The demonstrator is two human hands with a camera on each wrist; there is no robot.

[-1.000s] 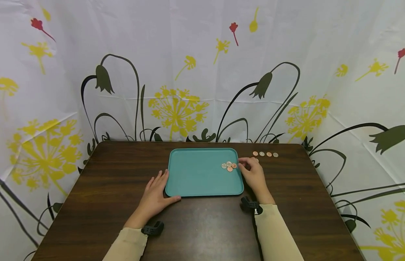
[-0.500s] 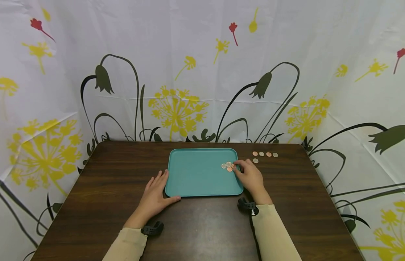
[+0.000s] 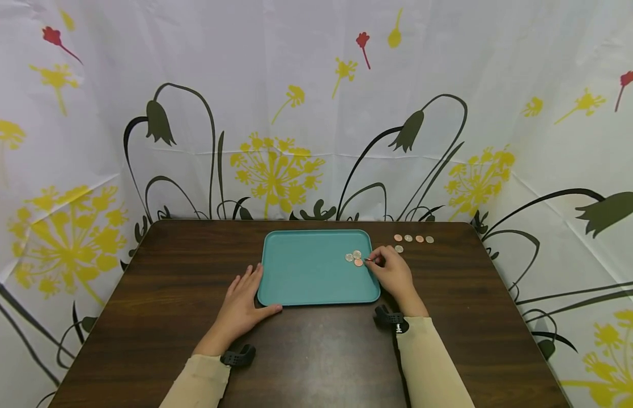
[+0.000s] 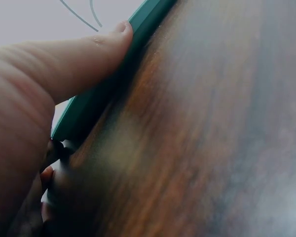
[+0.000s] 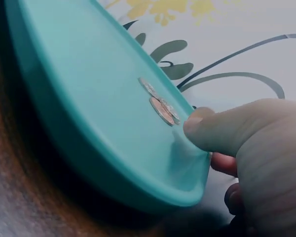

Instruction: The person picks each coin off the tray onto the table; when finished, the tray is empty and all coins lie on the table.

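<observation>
A teal tray point(image 3: 311, 272) lies on the table, with two silver coins point(image 3: 349, 257) and a copper coin point(image 3: 358, 263) grouped near its right side. My right hand point(image 3: 395, 275) pinches another copper coin point(image 3: 368, 259), seen edge-on, between thumb and fingertips, just over the tray's right part. In the right wrist view the thumb hides that coin, while the copper coin point(image 5: 161, 111) on the tray shows beyond the thumb tip. Fingers spread, my left hand point(image 3: 239, 306) rests against the tray's left edge, its thumb point(image 4: 103, 49) along the front rim.
On the dark wooden table point(image 3: 316, 351), right of the tray, several copper and silver coins point(image 3: 420, 239) form a row near the back edge. One silver coin point(image 3: 399, 249) lies just in front of the row. A flower-printed curtain point(image 3: 306, 113) hangs behind the table.
My right hand has moved left from the tray's right edge to the coin group and taken the rightmost copper coin, drawing it slightly away from the others. My left hand stays in place.
</observation>
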